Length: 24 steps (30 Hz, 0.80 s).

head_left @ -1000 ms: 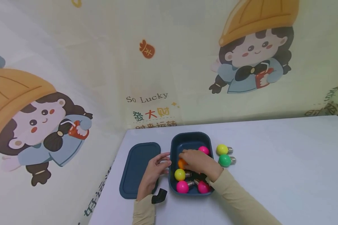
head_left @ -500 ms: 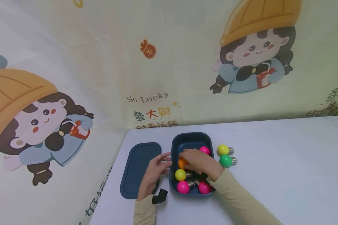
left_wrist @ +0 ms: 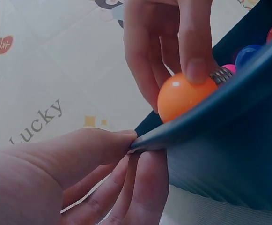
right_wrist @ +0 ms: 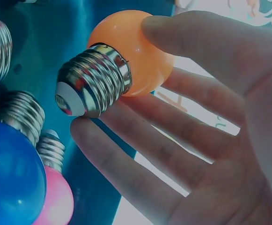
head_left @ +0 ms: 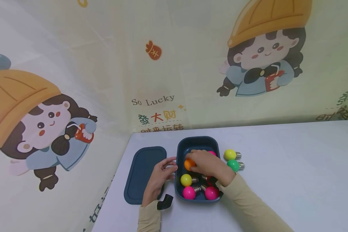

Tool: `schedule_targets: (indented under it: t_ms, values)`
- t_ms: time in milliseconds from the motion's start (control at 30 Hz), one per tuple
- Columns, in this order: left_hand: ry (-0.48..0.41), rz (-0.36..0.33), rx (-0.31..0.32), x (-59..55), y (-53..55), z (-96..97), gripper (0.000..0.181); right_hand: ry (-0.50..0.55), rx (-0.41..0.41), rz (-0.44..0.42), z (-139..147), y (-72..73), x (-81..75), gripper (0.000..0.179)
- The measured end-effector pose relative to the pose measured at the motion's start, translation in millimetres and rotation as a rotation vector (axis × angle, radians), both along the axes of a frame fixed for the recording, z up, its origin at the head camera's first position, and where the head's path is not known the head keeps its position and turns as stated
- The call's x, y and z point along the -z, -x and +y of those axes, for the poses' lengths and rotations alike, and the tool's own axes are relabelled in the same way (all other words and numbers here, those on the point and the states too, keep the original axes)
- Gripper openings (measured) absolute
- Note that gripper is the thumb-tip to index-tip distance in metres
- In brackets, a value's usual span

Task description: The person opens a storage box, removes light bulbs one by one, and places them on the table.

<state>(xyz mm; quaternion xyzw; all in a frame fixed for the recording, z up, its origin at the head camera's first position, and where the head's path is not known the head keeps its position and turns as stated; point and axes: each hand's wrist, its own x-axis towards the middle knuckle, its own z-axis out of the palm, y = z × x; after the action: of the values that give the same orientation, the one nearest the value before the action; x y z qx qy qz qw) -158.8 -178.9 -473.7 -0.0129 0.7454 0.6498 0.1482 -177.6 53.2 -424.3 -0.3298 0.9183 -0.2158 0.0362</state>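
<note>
Head view: right hand inside the dark blue box, fingers curled round an orange bulb near the box's left wall. Left hand at the outer left rim, fingertips against the wall, thumb on top. Also in the box: a yellow bulb, two pink bulbs at the near end, another pink one mostly hidden behind the right hand. Lid flat on the white table, just left of the box, partly under the left hand. Outside, just right of the box — a yellow bulb and a green bulb, touching or nearly so.

Left wrist view: left hand pinches the box rim, thumb above, fingers below. Orange bulb just above the rim, held from above by the right hand's fingers.

Right wrist view: orange bulb pinched between thumb and fingers of the right hand — metal screw base pointing down into the box. Below it, a blue bulb, a pink bulb, more screw bases.
</note>
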Motion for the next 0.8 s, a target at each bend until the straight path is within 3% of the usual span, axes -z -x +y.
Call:
schedule_targets:
  t_ms: [533, 800]
  values:
    - [-0.007, 0.025, -0.002, 3.0, 2.2, -0.4, 0.047, 0.056, 0.049, 0.082, 23.4, -13.8, -9.1, 0.032]
    - [-0.002, 0.029, -0.011, 3.1, 1.4, 0.2, 0.047, 0.07, 0.069, 0.065, 34.7, -21.6, -13.3, 0.032]
